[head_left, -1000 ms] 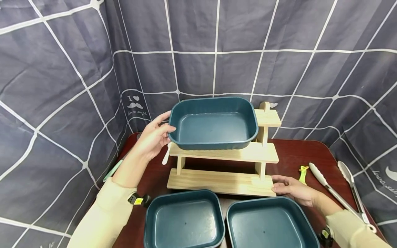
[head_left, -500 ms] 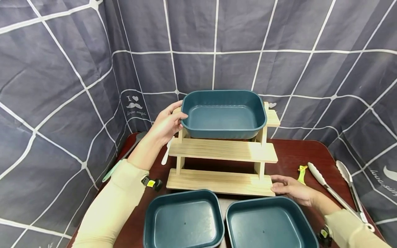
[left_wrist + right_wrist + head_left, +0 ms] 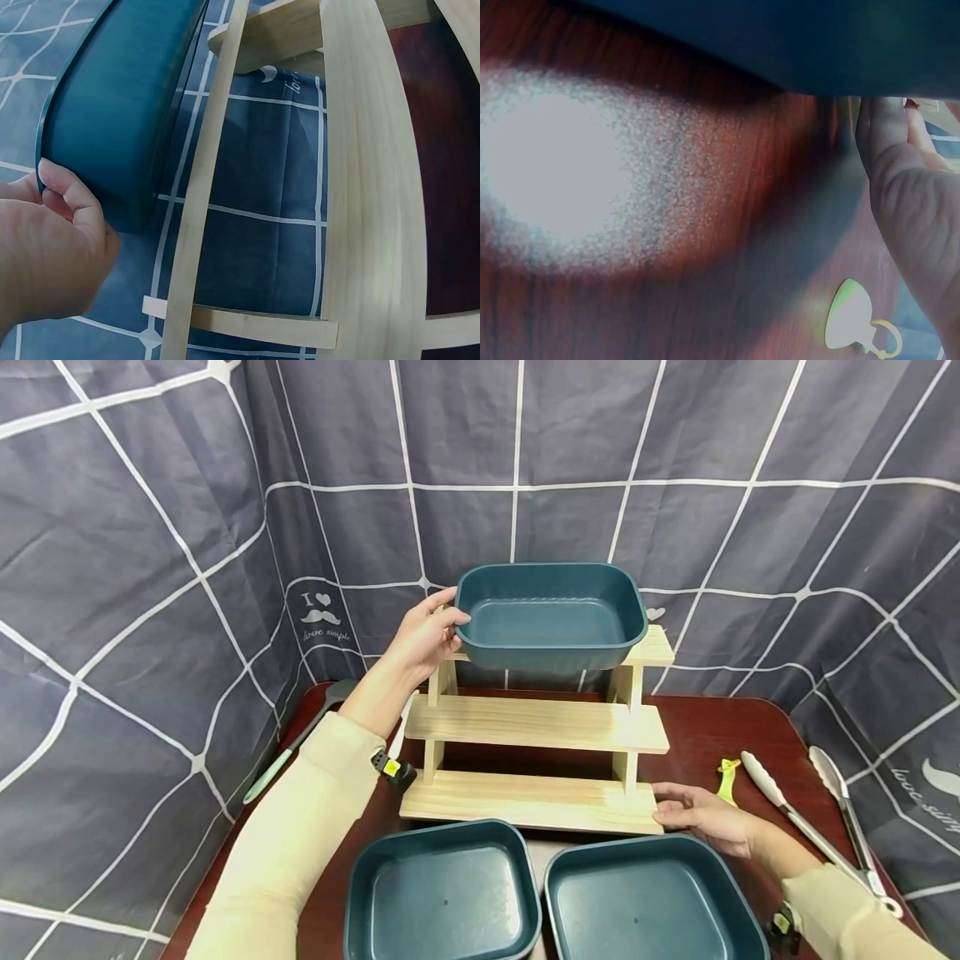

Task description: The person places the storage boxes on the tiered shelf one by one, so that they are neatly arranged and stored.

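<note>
Checked cloth behind; left hand (image 3: 423,639) fingers grip teal dish (image 3: 551,614) rim; right hand (image 3: 701,818) flat on rack (image 3: 536,722).

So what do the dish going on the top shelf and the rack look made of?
The teal dish in the left hand looks like smooth matte plastic or melamine, though glazed ceramic is possible. The rack is pale unfinished wood with visible grain.

The head camera looked forward and down over the wooden rack (image 3: 536,727), curtain at 12 o'clock. The left wrist camera sat close under the teal tray (image 3: 112,127) and rack. The right wrist camera pressed near the table (image 3: 705,247), blurred, sharing that table with the head view.
</note>
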A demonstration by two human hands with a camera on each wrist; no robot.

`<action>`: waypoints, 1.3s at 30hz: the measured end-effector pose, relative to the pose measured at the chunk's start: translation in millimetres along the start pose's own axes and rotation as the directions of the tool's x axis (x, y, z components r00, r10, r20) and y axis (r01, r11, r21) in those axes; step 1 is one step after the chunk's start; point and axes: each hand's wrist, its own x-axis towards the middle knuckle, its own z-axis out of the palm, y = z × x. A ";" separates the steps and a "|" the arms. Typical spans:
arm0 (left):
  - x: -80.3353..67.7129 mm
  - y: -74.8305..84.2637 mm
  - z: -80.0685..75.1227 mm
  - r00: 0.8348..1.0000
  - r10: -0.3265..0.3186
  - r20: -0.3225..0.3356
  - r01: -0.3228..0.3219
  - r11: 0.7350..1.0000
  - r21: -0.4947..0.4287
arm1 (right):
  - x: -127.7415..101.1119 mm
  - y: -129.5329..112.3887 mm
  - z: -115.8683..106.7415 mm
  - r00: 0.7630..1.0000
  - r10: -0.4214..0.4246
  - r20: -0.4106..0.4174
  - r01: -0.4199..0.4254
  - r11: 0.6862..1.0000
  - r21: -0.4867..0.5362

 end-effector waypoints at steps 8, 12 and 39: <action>15.3 -2.0 4.2 1.000 0.003 -0.017 -0.003 1.000 0.002 | -0.6 1.4 -1.3 1.000 -0.002 0.002 0.002 1.000 -0.004; 21.3 -3.3 3.4 1.000 0.006 -0.027 -0.006 1.000 0.003 | -0.3 2.4 -1.1 1.000 -0.005 0.001 0.005 1.000 -0.003; 36.5 -5.3 -1.3 0.992 -0.092 -0.085 0.093 0.996 0.002 | -1.2 2.7 -0.4 1.000 -0.006 0.011 0.006 1.000 0.022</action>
